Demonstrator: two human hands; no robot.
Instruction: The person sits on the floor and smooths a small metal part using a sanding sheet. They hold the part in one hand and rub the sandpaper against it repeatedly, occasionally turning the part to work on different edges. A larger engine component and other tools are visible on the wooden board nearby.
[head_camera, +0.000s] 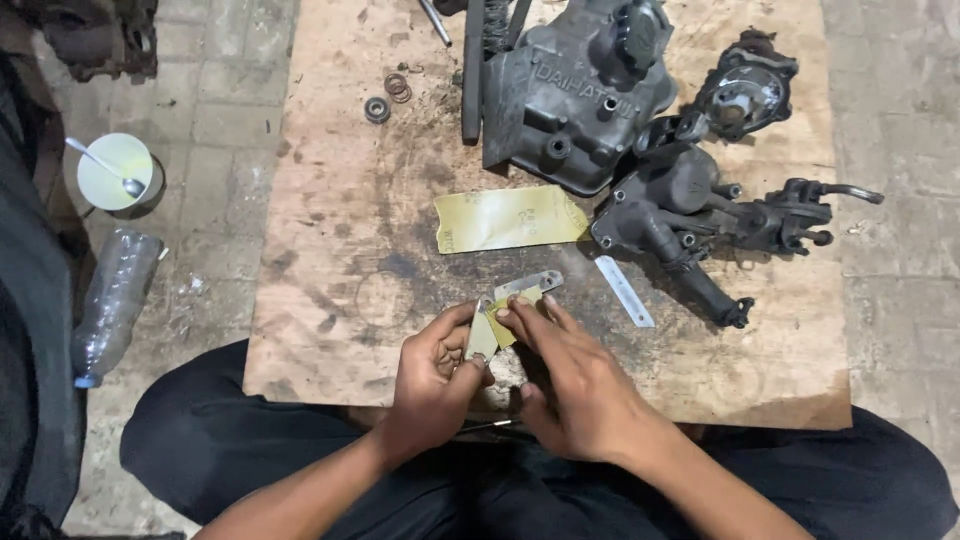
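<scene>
My left hand (435, 372) pinches a small flat metal piece (481, 338) upright over the near edge of a stained plywood board (330, 250). My right hand (565, 375) presses a small yellow scrap of sandpaper (508, 318) against that piece with thumb and forefinger. Just beyond my fingers lies a flat grey metal plate (532, 284) with holes. A larger yellow sheet of sandpaper (508, 217) rests flat in the middle of the board.
A grey engine cover (570, 85), a dark pump-like casting (690, 215) and a round housing (745, 88) crowd the board's far right. A thin metal strip (624, 290), a bearing (377, 109) and spring (397, 86) lie loose. A cup with a spoon (115, 172) and plastic bottle (112, 300) sit on the paving at left.
</scene>
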